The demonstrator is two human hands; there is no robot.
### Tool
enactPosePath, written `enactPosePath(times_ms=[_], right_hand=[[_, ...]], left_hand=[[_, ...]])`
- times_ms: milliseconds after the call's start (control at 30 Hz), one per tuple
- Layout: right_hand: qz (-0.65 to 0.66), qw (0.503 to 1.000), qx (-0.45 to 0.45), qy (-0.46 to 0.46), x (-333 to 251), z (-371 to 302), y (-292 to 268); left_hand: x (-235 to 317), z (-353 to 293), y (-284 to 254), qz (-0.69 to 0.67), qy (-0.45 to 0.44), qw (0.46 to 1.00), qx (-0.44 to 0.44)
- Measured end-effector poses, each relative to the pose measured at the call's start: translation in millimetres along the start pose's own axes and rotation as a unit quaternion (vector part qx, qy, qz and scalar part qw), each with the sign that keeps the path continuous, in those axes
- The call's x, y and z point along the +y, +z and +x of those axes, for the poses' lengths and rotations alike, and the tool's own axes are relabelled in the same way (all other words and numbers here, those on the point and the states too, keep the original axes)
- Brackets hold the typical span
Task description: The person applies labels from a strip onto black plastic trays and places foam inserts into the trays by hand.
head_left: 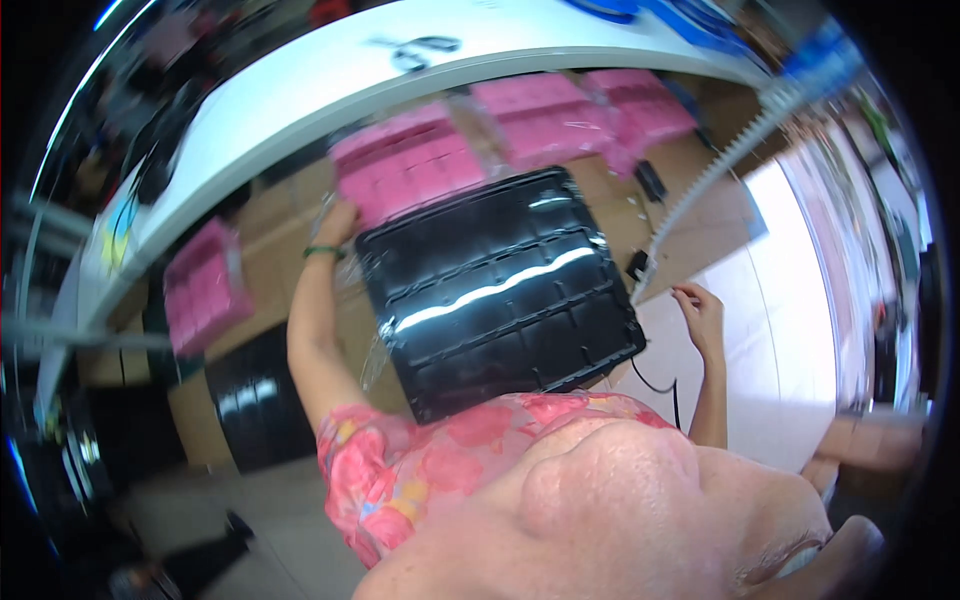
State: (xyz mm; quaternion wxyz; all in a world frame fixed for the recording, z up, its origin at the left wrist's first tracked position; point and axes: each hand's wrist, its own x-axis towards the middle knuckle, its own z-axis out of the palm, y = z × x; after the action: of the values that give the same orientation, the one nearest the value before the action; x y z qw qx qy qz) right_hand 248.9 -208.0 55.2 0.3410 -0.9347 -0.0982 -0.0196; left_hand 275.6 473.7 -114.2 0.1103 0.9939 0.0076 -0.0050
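Note:
A large black ribbed plastic tray (500, 290), with shiny molded rows, lies in front of my body. My left hand (340, 222), a green band at its wrist, reaches past the tray's far left corner. It is at the near left edge of a pink block-shaped pack (410, 165) in clear film; its fingers are partly hidden and blurred. Clear plastic film (375, 362) hangs along the tray's left side. To the right of the tray my right hand (702, 310) is raised with fingers curled and tips pinched together. Whatever it may hold is too small to make out.
More pink packs (540, 118) line the far side, and another pink pack (207, 285) stands at left. Dark-handled scissors (418, 50) lie on the white shelf (330, 90). A pale coiled hose (715, 165) hangs at right. A second black tray (258, 400) is lower left.

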Motion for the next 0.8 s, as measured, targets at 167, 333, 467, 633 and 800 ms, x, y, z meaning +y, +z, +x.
enactPosePath(times_ms=[167,333,467,633,800], right_hand=[[0.007,0.999,-0.03,0.027,-3,1,4],[0.037,0.998,-0.014,0.057,12,-19,-7],[0.03,0.998,-0.029,0.046,8,-9,-13],[0.076,0.996,-0.024,-0.042,-10,39,0],[0.109,0.96,0.019,-0.258,-102,109,65]], left_hand=[[-38,-14,17,-0.019,-0.087,0.995,-0.038],[8,6,-28,-0.108,-0.165,0.974,0.11],[21,8,-43,-0.077,-0.154,0.955,0.241],[60,9,-92,-0.112,-0.039,0.949,0.291],[153,-5,-153,-0.086,0.059,0.952,0.286]])
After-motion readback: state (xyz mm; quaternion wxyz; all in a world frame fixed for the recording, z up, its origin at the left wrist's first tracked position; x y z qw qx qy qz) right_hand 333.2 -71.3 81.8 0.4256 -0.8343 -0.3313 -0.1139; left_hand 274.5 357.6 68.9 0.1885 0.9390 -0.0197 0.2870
